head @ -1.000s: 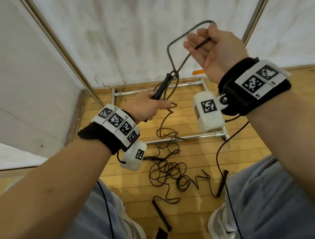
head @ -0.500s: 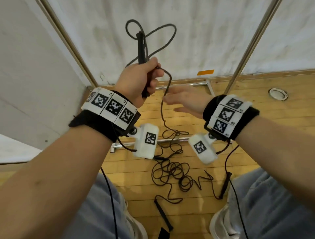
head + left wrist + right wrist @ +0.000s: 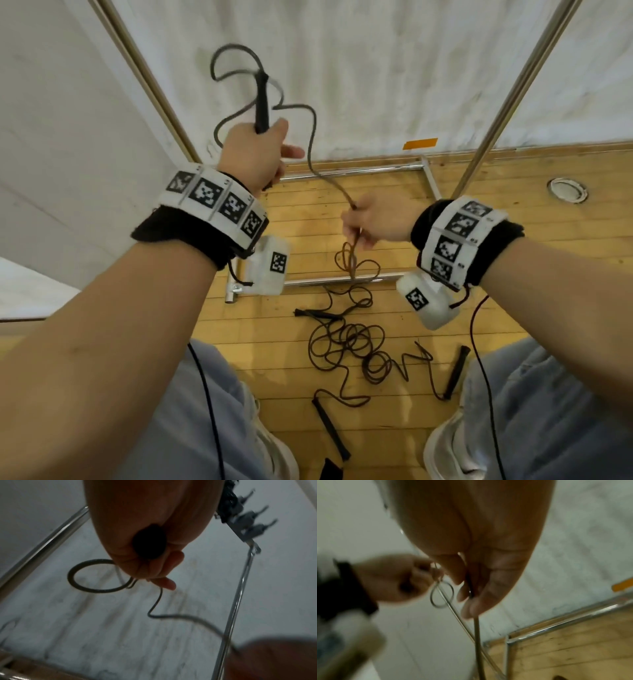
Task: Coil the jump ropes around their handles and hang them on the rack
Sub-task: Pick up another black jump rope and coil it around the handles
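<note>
Left hand (image 3: 255,154) clamps one black handle (image 3: 262,101) upright with only loose loops on it, right hand (image 3: 376,219) pinches the rope (image 3: 310,137) below it, so I judge coiling barely begun; remaining ropes (image 3: 346,339) lie on the floor beneath both hands, none hung on the rack (image 3: 493,126).

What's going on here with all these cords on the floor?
A person is winding up a jump rope. The left hand grips a black handle held upright, with a couple of loose loops of rope around it. The right hand pinches the same rope lower down, feeding it. More rope and handles lie tangled on the wooden floor by a metal rack. Nothing looks hung up yet.
</note>
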A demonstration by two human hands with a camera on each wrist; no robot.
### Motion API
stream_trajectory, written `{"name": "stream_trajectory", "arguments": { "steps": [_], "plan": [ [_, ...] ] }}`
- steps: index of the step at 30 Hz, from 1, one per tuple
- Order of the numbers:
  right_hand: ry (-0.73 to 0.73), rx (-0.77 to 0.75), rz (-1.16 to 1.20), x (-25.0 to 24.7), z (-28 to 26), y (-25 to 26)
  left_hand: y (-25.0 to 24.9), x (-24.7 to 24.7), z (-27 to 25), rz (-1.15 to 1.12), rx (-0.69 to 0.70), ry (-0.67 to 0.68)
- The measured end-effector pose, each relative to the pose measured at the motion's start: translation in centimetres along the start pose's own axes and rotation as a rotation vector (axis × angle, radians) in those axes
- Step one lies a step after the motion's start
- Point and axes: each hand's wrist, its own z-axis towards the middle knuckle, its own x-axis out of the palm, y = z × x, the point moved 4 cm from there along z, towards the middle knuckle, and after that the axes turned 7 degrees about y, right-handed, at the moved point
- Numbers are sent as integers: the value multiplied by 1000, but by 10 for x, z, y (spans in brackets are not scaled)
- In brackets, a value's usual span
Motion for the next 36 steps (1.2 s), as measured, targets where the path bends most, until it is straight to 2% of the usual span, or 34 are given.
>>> {"name": "stream_trajectory", "arguments": {
  "steps": [2, 4, 6, 8, 9, 12, 16, 18, 20, 22, 23, 25, 27, 28, 29, 31, 36],
  "plan": [
    [-134, -121, 325, -16, -9, 15, 6, 5, 0, 99, 23, 43],
    [-222, -236, 602, -30, -16, 27, 8, 16, -3, -31, 49, 173],
    [-246, -300, 808, -38, -22, 34, 8, 33, -9, -165, 57, 387],
    [-235, -327, 964, -43, -26, 38, 11, 47, -16, -93, 99, 540],
    [-231, -337, 1031, -45, -28, 39, 13, 54, -18, -13, 125, 568],
    [-275, -376, 1193, -58, -34, 39, 26, 65, -17, 123, 107, 579],
    [-431, -470, 1369, -92, -45, 29, 44, 70, -14, 213, 28, 611],
    [-518, -479, 1431, -106, -48, 20, 46, 68, -11, 269, 41, 550],
    [-568, -433, 1447, -109, -46, 11, 43, 62, -9, 310, 84, 422],
    [-525, -338, 1329, -98, -38, 9, 37, 56, -6, 241, 117, 279],
    [-485, -274, 1183, -89, -33, 10, 34, 53, -5, 190, 133, 222],
    [-343, -163, 724, -66, -24, 12, 26, 49, -6, 81, 170, 152],
    [-165, -148, 236, -37, -17, 18, 18, 47, -7, -42, 186, 127],
    [-109, -170, 72, -24, -16, 20, 15, 46, -7, -102, 177, 121],
    [-77, -171, 11, -14, -15, 18, 12, 43, -7, -166, 167, 115],
    [-11, -150, 33, 1, -11, 9, 7, 34, -4, -277, 156, 88],
    [187, -118, -22, 16, -3, -9, 6, 4, 4, -404, 128, -74]
  ]
}}
